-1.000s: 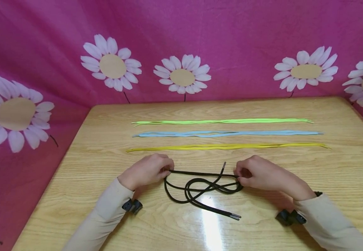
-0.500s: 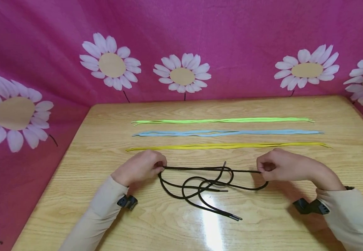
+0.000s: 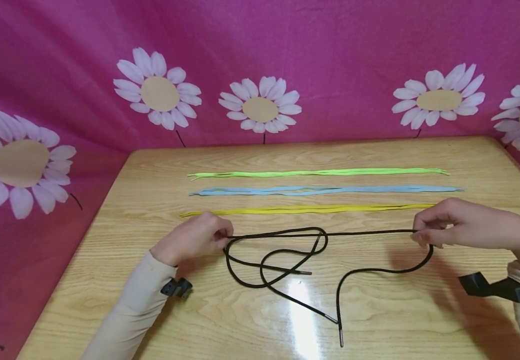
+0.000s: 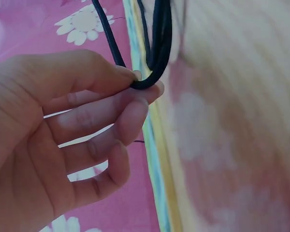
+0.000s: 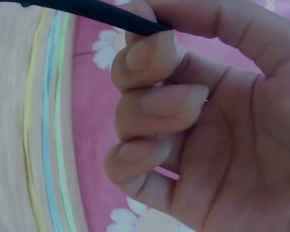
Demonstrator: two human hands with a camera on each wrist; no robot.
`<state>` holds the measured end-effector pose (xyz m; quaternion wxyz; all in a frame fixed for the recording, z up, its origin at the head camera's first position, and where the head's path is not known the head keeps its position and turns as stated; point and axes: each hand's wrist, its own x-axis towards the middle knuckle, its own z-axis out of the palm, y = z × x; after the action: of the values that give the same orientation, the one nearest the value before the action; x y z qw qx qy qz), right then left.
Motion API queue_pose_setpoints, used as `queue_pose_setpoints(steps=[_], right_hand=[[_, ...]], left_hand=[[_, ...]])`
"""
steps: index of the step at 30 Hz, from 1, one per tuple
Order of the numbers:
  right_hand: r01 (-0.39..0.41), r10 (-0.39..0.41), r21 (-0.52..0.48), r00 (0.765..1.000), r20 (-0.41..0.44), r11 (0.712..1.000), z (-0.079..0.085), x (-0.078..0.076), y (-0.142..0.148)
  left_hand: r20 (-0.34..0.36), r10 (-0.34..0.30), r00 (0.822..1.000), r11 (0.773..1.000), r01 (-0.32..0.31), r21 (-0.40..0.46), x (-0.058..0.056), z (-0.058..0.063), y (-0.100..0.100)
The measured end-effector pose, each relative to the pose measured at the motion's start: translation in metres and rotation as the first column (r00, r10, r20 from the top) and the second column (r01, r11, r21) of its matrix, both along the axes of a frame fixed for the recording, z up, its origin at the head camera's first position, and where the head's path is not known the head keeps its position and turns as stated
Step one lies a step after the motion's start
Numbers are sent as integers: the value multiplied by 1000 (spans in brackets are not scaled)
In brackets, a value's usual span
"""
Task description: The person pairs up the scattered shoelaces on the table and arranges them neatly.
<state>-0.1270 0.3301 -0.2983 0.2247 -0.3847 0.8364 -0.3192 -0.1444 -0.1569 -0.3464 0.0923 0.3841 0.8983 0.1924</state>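
Black round shoelaces (image 3: 368, 233) with metal-coloured tips stretch and loop between the hands. My left hand (image 3: 192, 239) pinches a bend of them between thumb and fingertips; in the left wrist view the black shoelace (image 4: 166, 43) curves round at the pinch while the other fingers curl loosely below. Far to the right, my right hand (image 3: 471, 230) pinches the black strands, one running straight across to the left hand, another dropping in a curve to the table. In the right wrist view the black shoelace (image 5: 111, 14) enters between thumb and forefinger. Several tips lie around the middle.
Behind the hands, three flat shoelaces lie in parallel rows: yellow (image 3: 309, 211), light blue (image 3: 377, 189) and green (image 3: 368, 171). The right hand overlaps the yellow one's right end. A pink flowered cloth (image 3: 341, 60) hangs beyond the wooden table (image 3: 129, 200).
My right hand has moved far to the right, drawing the black strand out long and straight. My left hand has shifted slightly left. The tangle of loops has loosened and spread.
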Motion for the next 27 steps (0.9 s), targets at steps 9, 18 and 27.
queue_pose_setpoints(steps=[9,18,27], right_hand=[[113,-111,48,993,-45,992,2,1,28],[227,-222,135,974,-52,964,-5,-6,42],[432,-428,378,898,-99,819,-9,-13,54]], left_hand=[[23,99,995,995,-99,-21,-3,10,-20],[16,147,989,989,-147,12,-11,8,-43],[52,234,971,972,-233,-25,-14,15,-68]])
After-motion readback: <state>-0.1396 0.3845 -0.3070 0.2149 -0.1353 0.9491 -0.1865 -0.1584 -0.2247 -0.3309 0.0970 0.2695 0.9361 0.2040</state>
